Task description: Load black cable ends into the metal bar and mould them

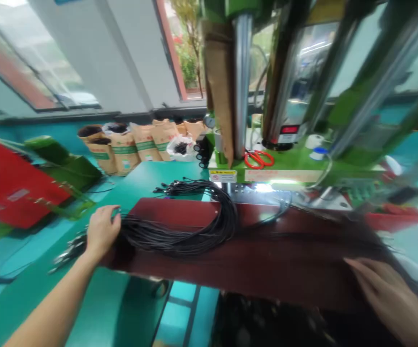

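Observation:
A thick bundle of black cables (194, 241) lies curved in a U on the dark red board (267, 270). My left hand (102, 229) is wrapped round the bundle near its left end, where metallic connectors (71, 248) stick out past the hand. The bundle's other end, with small black tips, rests on the green table top (158, 171) behind the board. Over the board's right side is my right hand (385, 289), blurred by motion; whether its fingers hold anything cannot be made out.
A green press machine (303, 171) with steel columns stands behind the board, red-handled scissors (257, 159) on its ledge. Paper sacks (125, 149) line the back wall. A red and green machine (17, 183) is at the left. Dark parts (267, 323) lie below the board's front edge.

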Demonstrator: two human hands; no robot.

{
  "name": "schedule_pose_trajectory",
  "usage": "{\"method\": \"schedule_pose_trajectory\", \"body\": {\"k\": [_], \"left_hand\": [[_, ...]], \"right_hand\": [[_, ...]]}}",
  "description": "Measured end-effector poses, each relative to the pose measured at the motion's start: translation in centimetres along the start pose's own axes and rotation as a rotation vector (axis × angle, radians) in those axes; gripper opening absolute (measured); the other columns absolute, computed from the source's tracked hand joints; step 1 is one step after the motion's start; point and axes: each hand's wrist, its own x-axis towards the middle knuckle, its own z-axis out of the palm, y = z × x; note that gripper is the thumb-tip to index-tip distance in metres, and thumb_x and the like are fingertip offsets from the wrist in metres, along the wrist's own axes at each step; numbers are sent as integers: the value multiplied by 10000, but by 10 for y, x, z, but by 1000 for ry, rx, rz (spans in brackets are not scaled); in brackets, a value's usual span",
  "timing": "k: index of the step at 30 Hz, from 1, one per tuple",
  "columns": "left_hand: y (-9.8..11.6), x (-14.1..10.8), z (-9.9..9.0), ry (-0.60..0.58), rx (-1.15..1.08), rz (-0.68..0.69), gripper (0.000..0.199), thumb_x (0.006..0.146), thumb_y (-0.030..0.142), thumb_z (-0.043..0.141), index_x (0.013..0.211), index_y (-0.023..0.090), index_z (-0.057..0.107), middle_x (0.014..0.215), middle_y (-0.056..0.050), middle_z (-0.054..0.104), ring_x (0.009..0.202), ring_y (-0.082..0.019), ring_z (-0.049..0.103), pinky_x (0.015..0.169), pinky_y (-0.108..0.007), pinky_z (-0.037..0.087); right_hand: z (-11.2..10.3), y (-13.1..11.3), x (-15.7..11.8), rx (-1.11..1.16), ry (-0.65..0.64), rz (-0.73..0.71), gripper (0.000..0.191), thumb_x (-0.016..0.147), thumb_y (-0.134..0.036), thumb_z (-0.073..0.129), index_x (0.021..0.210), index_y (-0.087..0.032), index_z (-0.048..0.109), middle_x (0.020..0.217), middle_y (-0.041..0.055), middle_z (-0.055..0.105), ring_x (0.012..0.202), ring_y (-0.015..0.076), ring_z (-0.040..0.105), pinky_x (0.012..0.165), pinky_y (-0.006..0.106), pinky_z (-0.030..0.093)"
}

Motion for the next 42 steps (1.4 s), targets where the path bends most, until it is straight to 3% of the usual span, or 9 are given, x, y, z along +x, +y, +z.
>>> {"method": "schedule_pose_trajectory", "body": {"k": [2, 6, 10, 14, 17, 22, 27, 34, 42], "left_hand": [[57, -25, -12, 63, -254, 273, 196, 848, 259, 424, 971, 151, 533, 966, -77, 592, 929, -197, 546, 856, -334, 425], [183, -87, -32, -23, -459, 796, 218, 825, 201, 510, 1041, 214, 539, 1000, -49, 602, 948, -171, 543, 852, -309, 431], [284, -122, -31, -104, -468, 939, 330, 841, 287, 490, 1157, 193, 493, 1104, -84, 582, 1005, -211, 532, 864, -363, 439], [344, -123, -14, -101, -381, 985, 273, 858, 262, 446, 1100, 175, 536, 1035, -84, 608, 913, -220, 565, 802, -381, 461], [358, -117, -4, -107, -327, 1021, 213, 861, 163, 408, 990, 173, 578, 973, -68, 615, 871, -195, 570, 791, -343, 461], [352, -105, 4, -95, -213, 1008, 216, 837, 110, 408, 970, 147, 574, 993, -97, 594, 901, -216, 555, 819, -358, 448], [349, -95, 1, -120, -150, 959, 200, 835, 137, 425, 974, 148, 569, 941, -91, 591, 839, -212, 554, 788, -366, 456], [352, -89, -6, -98, -200, 915, 206, 834, 203, 428, 984, 201, 569, 952, -88, 596, 815, -221, 563, 753, -369, 468], [389, -88, -6, -162, -277, 982, 266, 821, 313, 486, 1054, 202, 552, 1043, -89, 572, 906, -236, 540, 776, -379, 466]], "right_hand": [[2, 5, -4, -24, -28, -48, 227, 873, -285, 420, 982, -230, 611, 876, 85, 590, 784, 232, 579, 706, 388, 473], [-1, -1, -6, -53, -68, -3, 262, 830, -124, 433, 995, -174, 630, 910, 96, 581, 868, 234, 538, 787, 396, 440], [-10, -14, 0, -84, -150, 50, 304, 789, -48, 433, 966, -156, 656, 912, 106, 587, 889, 240, 504, 802, 397, 412], [-15, -19, 2, -67, -163, 68, 292, 783, -40, 465, 958, -174, 657, 915, 91, 587, 887, 232, 481, 798, 390, 387], [-14, -16, 2, -64, -185, 47, 298, 778, -30, 474, 971, -179, 646, 881, 77, 588, 839, 217, 477, 793, 389, 371], [-7, -8, 16, -40, -231, -25, 278, 828, -68, 449, 1025, -183, 609, 868, 63, 580, 811, 199, 460, 808, 382, 356], [-9, 0, 34, 26, -207, -89, 257, 846, -72, 437, 1021, -175, 595, 1001, 73, 583, 933, 210, 455, 860, 382, 340], [-11, 15, 29, 19, -198, -42, 248, 823, -71, 470, 999, -170, 613, 958, 77, 594, 903, 215, 459, 816, 372, 359], [-6, -3, 36, 38, -246, -89, 193, 832, -78, 464, 918, -157, 618, 823, 59, 569, 789, 189, 448, 721, 338, 380]]}}
